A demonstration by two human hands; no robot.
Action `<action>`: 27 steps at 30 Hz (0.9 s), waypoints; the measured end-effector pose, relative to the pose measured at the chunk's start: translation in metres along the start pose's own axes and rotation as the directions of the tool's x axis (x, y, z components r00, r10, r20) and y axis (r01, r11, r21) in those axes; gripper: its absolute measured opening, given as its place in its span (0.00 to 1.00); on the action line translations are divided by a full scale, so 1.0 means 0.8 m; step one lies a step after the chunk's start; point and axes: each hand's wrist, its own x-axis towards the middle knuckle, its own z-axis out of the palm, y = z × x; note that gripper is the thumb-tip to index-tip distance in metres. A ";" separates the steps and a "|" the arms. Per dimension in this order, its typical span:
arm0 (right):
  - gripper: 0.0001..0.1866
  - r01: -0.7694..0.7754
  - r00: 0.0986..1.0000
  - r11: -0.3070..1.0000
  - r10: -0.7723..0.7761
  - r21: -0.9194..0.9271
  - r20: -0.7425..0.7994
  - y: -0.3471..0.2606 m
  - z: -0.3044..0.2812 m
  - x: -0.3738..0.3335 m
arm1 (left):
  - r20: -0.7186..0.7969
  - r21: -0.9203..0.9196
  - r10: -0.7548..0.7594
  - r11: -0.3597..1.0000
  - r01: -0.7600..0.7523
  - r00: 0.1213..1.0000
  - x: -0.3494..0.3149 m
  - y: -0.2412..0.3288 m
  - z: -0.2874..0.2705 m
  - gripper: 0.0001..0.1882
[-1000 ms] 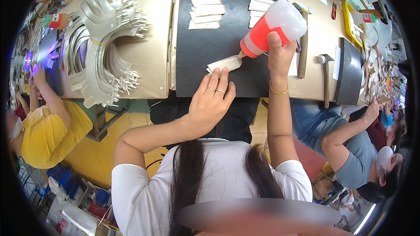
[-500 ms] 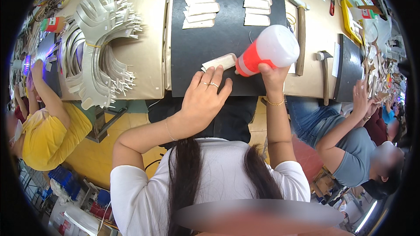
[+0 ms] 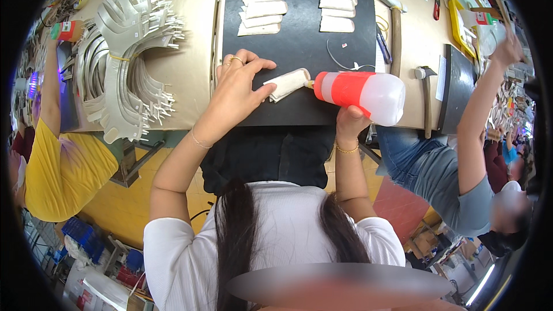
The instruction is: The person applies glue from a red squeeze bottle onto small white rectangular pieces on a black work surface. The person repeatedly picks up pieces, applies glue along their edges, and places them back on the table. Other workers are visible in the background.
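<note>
On the black board (image 3: pixel 299 112) lies a small stack of cream, round-ended flat pieces (image 3: pixel 288 83), slightly skewed. My right hand (image 3: pixel 351 121) is closed round a translucent squeeze bottle (image 3: pixel 383 98) with a red band, tilted nearly flat. Its nozzle points left, at the rounded end of the stack, touching or almost touching it. My left hand (image 3: pixel 239 86) is open over the board's left side, thumb apart from the fingers. The thumb tip is at the stack's left end; whether it presses there I cannot tell.
Farther back lie a left row (image 3: pixel 264 8) and a right row (image 3: pixel 338 10) of similar cream pieces. A big bundle of pale curved strips (image 3: pixel 124 63) is at left. Hammers (image 3: pixel 396 52), a pen (image 3: pixel 383 46) and a yellow tray (image 3: pixel 461 29) lie right. Co-workers sit on both sides.
My left hand has come off the stack, moving left and opening. The bottle has swung flatter, its base moving right and down. Co-workers on both sides have raised an arm.
</note>
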 end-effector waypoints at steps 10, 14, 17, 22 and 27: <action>0.56 -0.054 0.984 0.996 0.064 -0.065 0.163 0.008 0.023 -0.027 | 0.053 -0.024 -0.035 0.999 0.036 0.998 0.001 0.000 0.001 0.16; 0.57 -0.071 0.994 0.988 0.081 -0.138 0.067 0.015 0.030 -0.041 | 0.021 0.008 -0.012 1.000 0.012 1.000 -0.003 0.000 0.004 0.13; 0.52 -0.178 0.977 0.969 0.195 0.173 -0.083 0.014 0.025 -0.021 | -0.044 0.063 0.046 0.997 -0.043 0.998 -0.010 0.002 0.007 0.11; 0.50 -0.098 0.954 0.979 0.143 0.177 -0.265 -0.011 -0.006 0.020 | -0.163 0.141 0.159 0.980 -0.137 0.974 -0.019 0.008 0.015 0.08; 0.47 -0.061 0.944 0.988 0.103 0.139 -0.315 -0.024 -0.022 0.036 | -0.215 0.104 0.212 0.976 -0.194 0.953 -0.018 0.014 0.017 0.06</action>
